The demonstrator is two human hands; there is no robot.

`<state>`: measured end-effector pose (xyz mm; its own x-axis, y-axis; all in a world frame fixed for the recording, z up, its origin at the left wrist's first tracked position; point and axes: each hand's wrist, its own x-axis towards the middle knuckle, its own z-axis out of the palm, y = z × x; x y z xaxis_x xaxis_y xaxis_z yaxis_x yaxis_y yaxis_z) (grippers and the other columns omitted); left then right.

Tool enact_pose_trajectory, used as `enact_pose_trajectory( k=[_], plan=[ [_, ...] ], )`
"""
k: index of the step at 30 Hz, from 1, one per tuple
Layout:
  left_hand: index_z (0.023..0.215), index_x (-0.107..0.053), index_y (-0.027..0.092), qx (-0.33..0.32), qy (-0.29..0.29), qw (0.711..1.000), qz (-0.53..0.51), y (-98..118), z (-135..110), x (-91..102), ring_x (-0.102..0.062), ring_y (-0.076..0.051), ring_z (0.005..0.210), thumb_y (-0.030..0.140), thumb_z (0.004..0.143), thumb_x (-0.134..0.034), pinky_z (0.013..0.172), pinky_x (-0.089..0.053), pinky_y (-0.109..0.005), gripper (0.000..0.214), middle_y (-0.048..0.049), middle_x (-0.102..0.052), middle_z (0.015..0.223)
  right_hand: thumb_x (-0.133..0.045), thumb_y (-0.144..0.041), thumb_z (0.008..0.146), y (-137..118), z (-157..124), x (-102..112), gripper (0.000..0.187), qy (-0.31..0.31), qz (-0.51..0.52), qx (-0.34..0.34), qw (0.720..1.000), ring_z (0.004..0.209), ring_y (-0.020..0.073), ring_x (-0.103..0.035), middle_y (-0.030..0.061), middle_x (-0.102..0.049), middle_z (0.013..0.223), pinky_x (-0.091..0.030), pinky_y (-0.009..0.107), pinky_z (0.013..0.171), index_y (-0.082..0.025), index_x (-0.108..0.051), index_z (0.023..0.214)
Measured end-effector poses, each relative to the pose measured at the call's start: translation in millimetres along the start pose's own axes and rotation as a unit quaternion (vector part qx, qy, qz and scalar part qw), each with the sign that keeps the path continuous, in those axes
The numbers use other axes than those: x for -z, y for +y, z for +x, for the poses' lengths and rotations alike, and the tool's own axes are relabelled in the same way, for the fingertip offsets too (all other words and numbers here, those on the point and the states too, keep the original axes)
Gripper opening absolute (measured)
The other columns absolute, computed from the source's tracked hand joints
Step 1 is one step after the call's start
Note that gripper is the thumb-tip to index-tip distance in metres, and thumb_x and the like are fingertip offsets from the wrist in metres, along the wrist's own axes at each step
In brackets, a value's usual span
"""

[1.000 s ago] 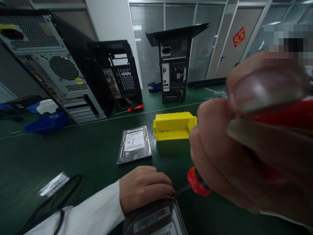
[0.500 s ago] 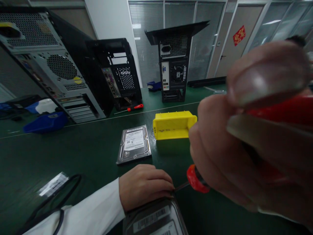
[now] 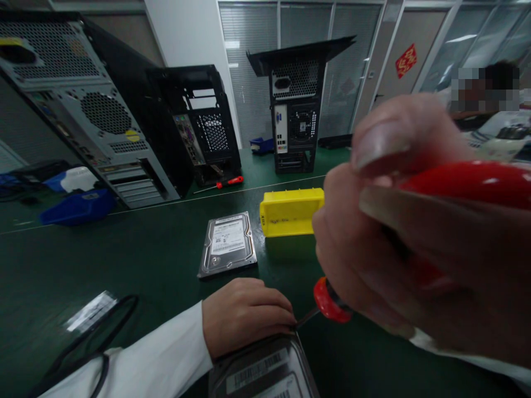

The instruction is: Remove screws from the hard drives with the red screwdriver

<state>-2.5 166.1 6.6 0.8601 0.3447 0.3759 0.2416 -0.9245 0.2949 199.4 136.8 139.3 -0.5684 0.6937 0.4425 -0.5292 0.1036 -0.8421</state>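
We see right hand [image 3: 385, 249] gripping red screwdriver [image 3: 332, 304], tip at corner of hard drive [image 3: 265, 367] left hand [image 3: 249, 316] holds, work seemingly midway, second drive [image 3: 228, 244] beyond grip untouched

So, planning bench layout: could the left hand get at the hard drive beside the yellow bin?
Probably yes: nothing visible separates the left hand from the farther drive, though that hand touches the nearer drive.

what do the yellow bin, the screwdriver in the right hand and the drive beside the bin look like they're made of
Yellow bin: probably moulded plastic, slightly glossy, given its even colour. Screwdriver handle: likely glossy red plastic, going by the bright highlights; its thin grey shaft looks like steel. Drive: apparently metal, with shiny silvery edges; its white printed label could be paper or film.
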Motion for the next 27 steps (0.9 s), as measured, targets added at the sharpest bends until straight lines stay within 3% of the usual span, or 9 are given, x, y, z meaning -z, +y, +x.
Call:
enact_pose_trajectory(
  k=[5,10,15,19,22,27],
  plan=[
    [0.097,-0.066,0.016,0.003,0.011,1.0,0.005,4.0,2.5,1.6,-0.064,-0.011,0.071,0.031,0.098,-0.039,0.07,-0.048,-0.022,0.03,-0.0029,-0.07,0.091,-0.042,-0.041,0.085,4.0,17.4,0.1,0.022,-0.051,0.0,0.047,0.998,0.043,0.0097,-0.045,-0.0056,-0.041,0.054,-0.037,0.022,0.041,-0.026,-0.053,0.096],
    [0.094,-0.066,0.015,0.013,0.009,1.0,-0.027,7.2,5.3,5.7,-0.067,-0.015,0.075,0.027,0.096,-0.044,0.067,-0.048,-0.024,0.025,-0.0042,-0.071,0.092,-0.043,-0.042,0.086,20.8,32.6,7.4,0.02,-0.025,-0.053,0.058,0.997,0.037,0.0057,-0.036,-0.0073,-0.039,0.053,-0.031,0.016,0.035,-0.023,-0.04,0.082],
    [0.091,-0.066,0.014,0.021,0.015,0.997,-0.068,4.3,3.5,1.5,-0.067,-0.013,0.075,0.026,0.095,-0.048,0.067,-0.049,-0.021,0.022,-0.0049,-0.071,0.092,-0.048,-0.041,0.086,25.7,41.6,11.1,0.022,-0.052,-0.018,0.001,0.998,0.041,0.0063,-0.042,-0.0073,-0.043,0.059,-0.036,0.017,0.037,-0.024,-0.034,0.082],
    [0.092,-0.066,0.016,0.013,0.027,0.995,-0.098,-1.7,1.2,-2.5,-0.067,-0.012,0.075,0.028,0.096,-0.046,0.068,-0.049,-0.019,0.024,-0.0032,-0.071,0.092,-0.055,-0.037,0.083,23.9,41.0,12.7,0.023,-0.07,0.037,-0.055,0.995,0.054,0.0067,-0.05,-0.0054,-0.05,0.076,-0.044,0.021,0.05,-0.023,-0.037,0.086],
    [0.097,-0.066,0.017,0.019,0.001,0.995,-0.103,-5.1,1.2,-0.4,-0.067,-0.013,0.081,0.028,0.095,-0.047,0.072,-0.049,-0.02,0.023,-0.0032,-0.071,0.095,-0.06,-0.04,0.079,21.4,39.2,12.1,0.027,-0.055,0.033,-0.065,0.996,0.06,0.0072,-0.052,-0.005,-0.051,0.078,-0.045,0.023,0.057,-0.021,-0.04,0.084],
    [0.099,-0.067,0.014,0.016,0.005,0.993,-0.118,-4.5,-0.3,4.8,-0.067,-0.015,0.086,0.027,0.095,-0.046,0.078,-0.051,-0.022,0.025,-0.0066,-0.07,0.098,-0.059,-0.049,0.076,22.5,38.0,8.1,0.034,-0.097,0.073,-0.083,0.989,0.066,0.0128,-0.059,-0.0002,-0.054,0.08,-0.048,0.025,0.059,-0.019,-0.048,0.087]
  ],
)
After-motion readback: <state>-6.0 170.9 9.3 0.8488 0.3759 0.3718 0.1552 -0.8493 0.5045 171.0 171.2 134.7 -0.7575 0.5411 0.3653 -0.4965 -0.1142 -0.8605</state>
